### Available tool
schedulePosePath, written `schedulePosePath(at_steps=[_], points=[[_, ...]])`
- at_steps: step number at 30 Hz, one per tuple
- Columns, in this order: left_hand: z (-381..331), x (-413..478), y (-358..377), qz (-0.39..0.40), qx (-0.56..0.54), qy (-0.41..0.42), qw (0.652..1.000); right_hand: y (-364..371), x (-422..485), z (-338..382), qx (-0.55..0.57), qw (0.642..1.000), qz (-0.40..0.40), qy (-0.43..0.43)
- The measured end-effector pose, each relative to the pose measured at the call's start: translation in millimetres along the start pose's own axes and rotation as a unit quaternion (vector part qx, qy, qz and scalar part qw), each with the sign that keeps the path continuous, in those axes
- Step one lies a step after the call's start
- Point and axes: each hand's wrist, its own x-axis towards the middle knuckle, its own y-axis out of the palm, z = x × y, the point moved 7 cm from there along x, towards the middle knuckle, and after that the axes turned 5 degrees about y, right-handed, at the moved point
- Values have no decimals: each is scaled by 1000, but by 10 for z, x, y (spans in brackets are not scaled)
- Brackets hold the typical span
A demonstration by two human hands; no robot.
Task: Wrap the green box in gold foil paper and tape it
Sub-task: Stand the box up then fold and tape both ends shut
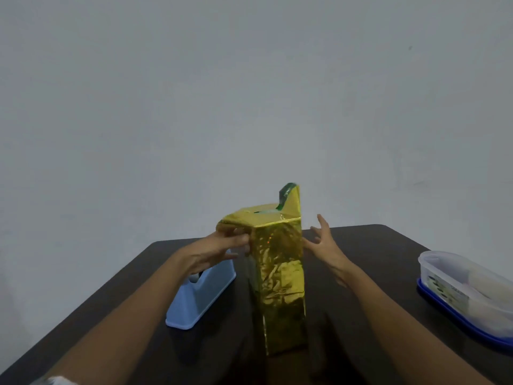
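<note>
The green box [286, 193] stands upright on the dark table [374, 245], wrapped almost wholly in gold foil paper [280, 279]. Only a strip of green shows at the top, beside a raised foil flap. My left hand [222, 245] presses the folded foil against the box's upper left side, fingers extended. To the right of the box is my right hand [323, 240], open with fingers spread; its fingertips are at the foil's right edge. A light blue tape dispenser [198, 295] sits left of the box, partly hidden under my left forearm.
A clear plastic container [466, 290] with a blue lid beneath it sits at the table's right edge. A plain grey wall fills the background. The table's far edge runs just behind the box.
</note>
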Motion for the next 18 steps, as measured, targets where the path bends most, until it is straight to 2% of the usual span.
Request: schedulePosePath(at_steps=[2,5,6,8,11,16,18], points=[[-122,-19,168,-31,-13,40,999,-21,51,-7,38,999,-37,-14],[-249,-52,302,-152,-3,95,984,-83,-88,180,91,990,-104,-20],[-259,-76,309,-197,-1,107,974,-112,-119,241,97,989,-103,-30],[-225,-115,331,-249,24,122,960,-77,-195,389,70,994,-48,-76],[-262,-142,396,-245,111,155,951,81,-260,425,-17,993,34,-115],[-717,-260,283,-258,275,261,889,116,-238,403,-15,992,22,-121],[-877,-225,203,-208,252,251,911,143,-235,411,-21,992,27,-119]])
